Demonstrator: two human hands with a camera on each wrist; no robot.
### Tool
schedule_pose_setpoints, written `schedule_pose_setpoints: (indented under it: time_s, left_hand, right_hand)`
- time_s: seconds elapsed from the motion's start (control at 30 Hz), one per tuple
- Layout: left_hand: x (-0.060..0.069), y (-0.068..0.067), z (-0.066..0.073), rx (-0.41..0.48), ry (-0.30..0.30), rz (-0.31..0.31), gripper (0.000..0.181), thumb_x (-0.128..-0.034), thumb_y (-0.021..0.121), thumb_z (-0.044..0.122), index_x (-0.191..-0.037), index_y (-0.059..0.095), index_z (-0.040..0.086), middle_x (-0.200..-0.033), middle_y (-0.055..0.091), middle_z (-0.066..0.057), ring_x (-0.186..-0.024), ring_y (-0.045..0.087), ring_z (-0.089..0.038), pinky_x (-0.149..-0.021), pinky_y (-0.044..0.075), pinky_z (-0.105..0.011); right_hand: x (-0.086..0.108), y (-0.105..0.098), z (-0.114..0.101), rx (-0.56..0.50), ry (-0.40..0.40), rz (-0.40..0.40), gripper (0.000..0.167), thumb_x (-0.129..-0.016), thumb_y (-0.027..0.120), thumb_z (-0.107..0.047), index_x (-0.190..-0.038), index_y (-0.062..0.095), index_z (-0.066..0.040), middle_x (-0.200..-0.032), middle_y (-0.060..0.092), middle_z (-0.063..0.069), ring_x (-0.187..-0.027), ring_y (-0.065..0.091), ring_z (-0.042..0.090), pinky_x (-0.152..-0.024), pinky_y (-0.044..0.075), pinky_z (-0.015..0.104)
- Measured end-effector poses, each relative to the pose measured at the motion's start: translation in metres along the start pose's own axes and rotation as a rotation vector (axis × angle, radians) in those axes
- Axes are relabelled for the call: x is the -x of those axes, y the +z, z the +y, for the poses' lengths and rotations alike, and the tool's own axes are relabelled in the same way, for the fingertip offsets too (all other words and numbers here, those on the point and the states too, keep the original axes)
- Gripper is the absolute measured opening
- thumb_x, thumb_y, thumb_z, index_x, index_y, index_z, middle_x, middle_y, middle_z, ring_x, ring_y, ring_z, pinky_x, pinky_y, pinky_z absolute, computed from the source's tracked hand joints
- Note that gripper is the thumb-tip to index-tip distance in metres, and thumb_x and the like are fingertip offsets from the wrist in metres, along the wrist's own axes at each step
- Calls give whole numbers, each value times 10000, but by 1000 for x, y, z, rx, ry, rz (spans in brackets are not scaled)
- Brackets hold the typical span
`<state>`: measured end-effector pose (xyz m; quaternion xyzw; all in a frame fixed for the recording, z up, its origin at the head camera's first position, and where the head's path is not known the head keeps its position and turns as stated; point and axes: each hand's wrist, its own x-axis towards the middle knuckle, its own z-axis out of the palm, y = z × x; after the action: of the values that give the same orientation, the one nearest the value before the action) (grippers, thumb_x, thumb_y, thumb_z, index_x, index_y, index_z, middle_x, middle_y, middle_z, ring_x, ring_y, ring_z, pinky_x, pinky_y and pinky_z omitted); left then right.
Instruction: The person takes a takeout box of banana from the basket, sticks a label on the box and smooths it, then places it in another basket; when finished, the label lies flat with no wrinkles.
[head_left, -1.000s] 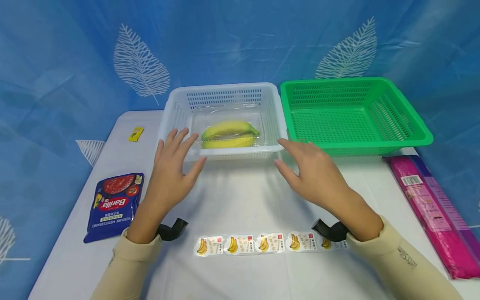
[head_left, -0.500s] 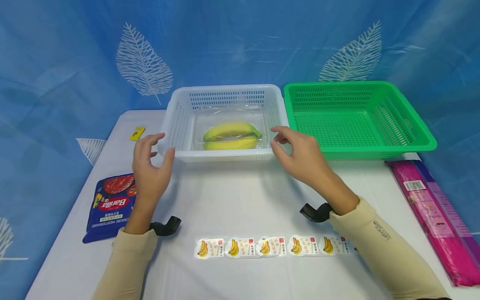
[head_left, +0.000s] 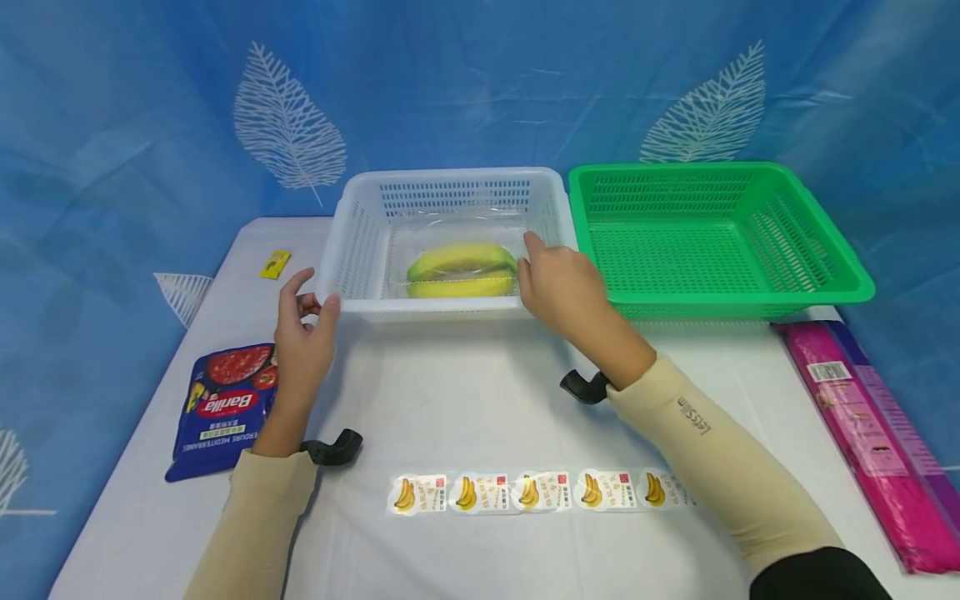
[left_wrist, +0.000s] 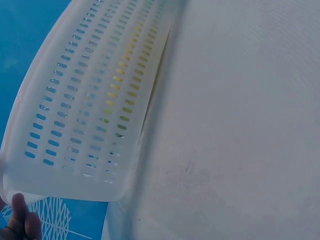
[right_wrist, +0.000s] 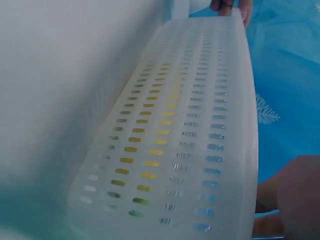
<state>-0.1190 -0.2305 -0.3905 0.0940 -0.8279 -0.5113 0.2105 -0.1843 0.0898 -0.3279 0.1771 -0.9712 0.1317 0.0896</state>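
A white plastic basket (head_left: 438, 307) stands at the back middle of the table. In it lies a clear plastic box (head_left: 408, 233) with yellow-green bananas (head_left: 459, 262). My left hand (head_left: 303, 346) is at the basket's front left corner, thumb and fingers on either side of the rim; its fingertips also show at the corner in both wrist views. My right hand (head_left: 562, 283) reaches over the front rim into the basket, fingertips down at the box's right edge. The hand itself hides whether they grip the box. The right wrist view shows it partly, dark beside the rim.
A green basket (head_left: 720, 297) adjoins the white one on the right. A strip of banana stickers (head_left: 542, 492) lies in front. A blue Barilla pouch (head_left: 222, 417) and small yellow packet (head_left: 275, 264) lie left, a long pink package (head_left: 862, 433) right.
Both hands were spread before the white basket. The left hand has moved left to its corner and closed on the rim. The right hand has moved left and into the basket, beside the box.
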Motion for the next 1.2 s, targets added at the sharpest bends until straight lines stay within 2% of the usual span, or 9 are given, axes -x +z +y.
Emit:
schedule_pose_setpoints:
  time_s: [0.13,0.23,0.33,0.47,0.57,0.7,0.83,1.03,1.2]
  left_hand:
    - [0,1,1,25,4,-29,523,-1057,570,313,-1540,407,195,-1000,492,-5,-807,451,-159,-678,401,-205]
    - [1,1,1,32,15,-48,513,-1062,563,301,-1537,414,179,-981,463,-1,-791,432,-159,-667,385,-208]
    - [1,1,0,24,33,-51,493,-1069,550,295,-1534,428,186,-998,460,8,-810,427,-154,-670,374,-217]
    - [0,0,-2,25,45,-46,484,-1074,541,267,-1538,425,194,-1021,459,20,-841,426,-138,-680,375,-215]
    - [0,0,-3,45,44,-44,493,-1073,543,238,-1544,411,172,-1011,457,15,-846,428,-127,-686,384,-201]
    - [0,1,-3,67,49,-42,492,-1073,545,223,-1538,411,140,-990,458,9,-834,433,-124,-687,390,-185]
    - [0,2,-2,80,59,-43,488,-1076,541,256,-1534,416,142,-980,450,14,-813,438,-135,-688,403,-194]
    - [0,2,-3,84,62,-27,480,-1076,541,270,-1522,430,132,-956,429,19,-801,432,-137,-678,402,-192]
    - [1,3,-5,132,64,-35,470,-1077,539,235,-1516,429,110,-985,448,8,-843,442,-129,-697,415,-191]
  right_hand:
    - [-11,7,0,120,-27,-81,458,-1067,451,-257,-1416,512,33,-736,647,212,-682,670,395,-538,535,484]
    - [-15,11,1,144,-36,-107,442,-1072,430,-247,-1393,523,43,-774,650,215,-718,674,389,-566,542,484]
    - [-21,12,-1,107,13,-180,474,-1076,407,-277,-1447,496,5,-1052,685,238,-926,683,398,-701,564,508]
    - [-35,14,-5,71,92,-316,574,-1084,330,-355,-1580,344,-66,-1466,499,238,-1223,574,422,-884,532,554]
    - [-45,18,-4,84,119,-379,621,-1083,262,-409,-1636,220,-130,-1544,397,266,-1262,536,454,-866,531,561]
    - [-53,23,0,38,158,-431,655,-1073,211,-499,-1661,91,-238,-1193,638,267,-991,642,418,-696,541,501]
    - [-59,27,6,-131,160,-430,680,-1063,265,-544,-1659,69,-282,-872,643,171,-793,633,338,-662,506,461]
    - [-68,28,15,-646,225,-517,667,-1078,461,-439,-1642,111,-372,-932,584,182,-736,688,328,-727,569,440]
    - [-72,29,17,-752,260,-604,691,-1078,474,-436,-1634,63,-418,-1068,569,169,-770,686,288,-727,576,402]
